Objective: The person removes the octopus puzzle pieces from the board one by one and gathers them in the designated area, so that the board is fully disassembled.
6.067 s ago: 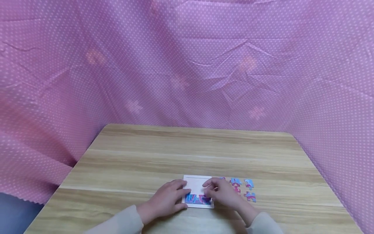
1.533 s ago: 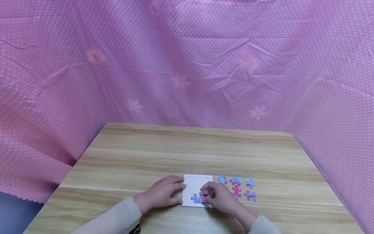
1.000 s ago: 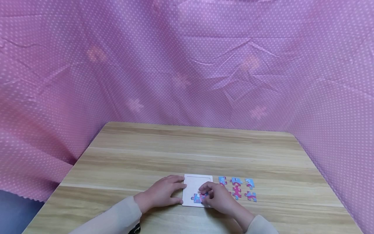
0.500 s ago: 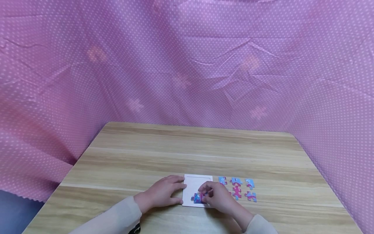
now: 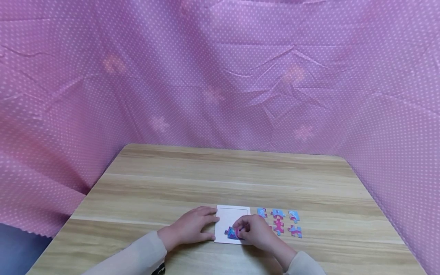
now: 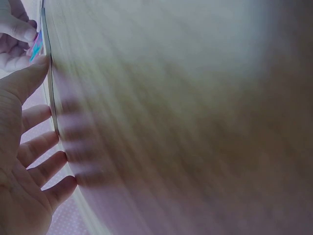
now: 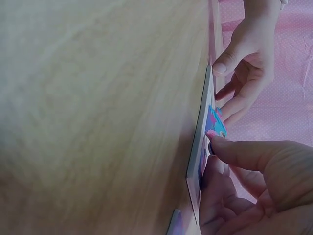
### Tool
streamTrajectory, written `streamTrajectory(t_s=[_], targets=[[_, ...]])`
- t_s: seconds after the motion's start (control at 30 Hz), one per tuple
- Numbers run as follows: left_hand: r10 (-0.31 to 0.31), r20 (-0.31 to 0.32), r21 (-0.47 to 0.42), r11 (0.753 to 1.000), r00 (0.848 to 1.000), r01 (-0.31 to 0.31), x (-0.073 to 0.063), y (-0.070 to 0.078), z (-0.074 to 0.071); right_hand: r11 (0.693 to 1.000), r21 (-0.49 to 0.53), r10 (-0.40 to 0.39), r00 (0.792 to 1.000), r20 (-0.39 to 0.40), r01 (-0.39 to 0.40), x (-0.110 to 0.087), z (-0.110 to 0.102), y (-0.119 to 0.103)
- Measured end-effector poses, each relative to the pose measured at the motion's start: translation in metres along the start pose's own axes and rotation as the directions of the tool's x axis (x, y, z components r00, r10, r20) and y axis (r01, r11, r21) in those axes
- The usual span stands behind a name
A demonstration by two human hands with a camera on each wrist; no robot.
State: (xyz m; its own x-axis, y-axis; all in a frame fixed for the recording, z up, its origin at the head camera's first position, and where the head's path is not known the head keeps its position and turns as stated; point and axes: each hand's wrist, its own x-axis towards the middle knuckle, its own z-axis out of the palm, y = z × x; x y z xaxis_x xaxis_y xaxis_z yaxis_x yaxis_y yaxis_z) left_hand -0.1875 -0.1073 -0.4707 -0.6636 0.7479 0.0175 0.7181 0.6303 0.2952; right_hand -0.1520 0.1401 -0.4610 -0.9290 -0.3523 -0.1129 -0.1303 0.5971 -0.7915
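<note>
A white puzzle board (image 5: 227, 217) lies flat near the table's front, a thin line running inside its rim. My left hand (image 5: 192, 228) rests at its left side; in the left wrist view the fingers (image 6: 40, 147) and thumb touch the board's edge. Over the board's front part, my right hand (image 5: 258, 231) pinches a blue and pink puzzle piece (image 5: 232, 233) between thumb and fingers. That piece (image 7: 215, 123) stands tilted up from the board in the right wrist view. Another coloured part (image 7: 202, 161) shows beneath the thumb, mostly covered by the hand.
Loose puzzle pieces lie right of the board, including a pink one (image 5: 279, 226), a blue-pink one (image 5: 295, 231) and a blue one (image 5: 293, 215). My right hand partly covers some. The wooden table (image 5: 206, 172) is bordered by a pink dotted cloth (image 5: 220, 95).
About six seconds ago, coloured pieces spanned the board's front; now its front left corner is bare. My left hand has drawn back to the board's edge. The pinched piece has tilted slightly.
</note>
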Motion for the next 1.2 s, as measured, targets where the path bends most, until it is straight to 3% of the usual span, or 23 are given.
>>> streamTrajectory(t_s=[0.3,0.57,1.2], targets=[[-0.005,-0.002,0.009,1.000,1.000,0.005,0.000,0.000,0.000,0.996,0.085,-0.042,0.999,0.013,0.041,0.000,-0.004,0.004],[-0.008,0.004,0.006,1.000,1.000,0.008,0.001,0.000,0.000,0.985,0.166,-0.054,0.998,0.014,0.051,-0.004,-0.023,0.014],[-0.021,0.013,0.020,1.000,1.000,0.020,0.002,-0.001,0.001,0.989,0.147,-0.021,0.999,0.050,0.013,-0.039,-0.069,0.048]])
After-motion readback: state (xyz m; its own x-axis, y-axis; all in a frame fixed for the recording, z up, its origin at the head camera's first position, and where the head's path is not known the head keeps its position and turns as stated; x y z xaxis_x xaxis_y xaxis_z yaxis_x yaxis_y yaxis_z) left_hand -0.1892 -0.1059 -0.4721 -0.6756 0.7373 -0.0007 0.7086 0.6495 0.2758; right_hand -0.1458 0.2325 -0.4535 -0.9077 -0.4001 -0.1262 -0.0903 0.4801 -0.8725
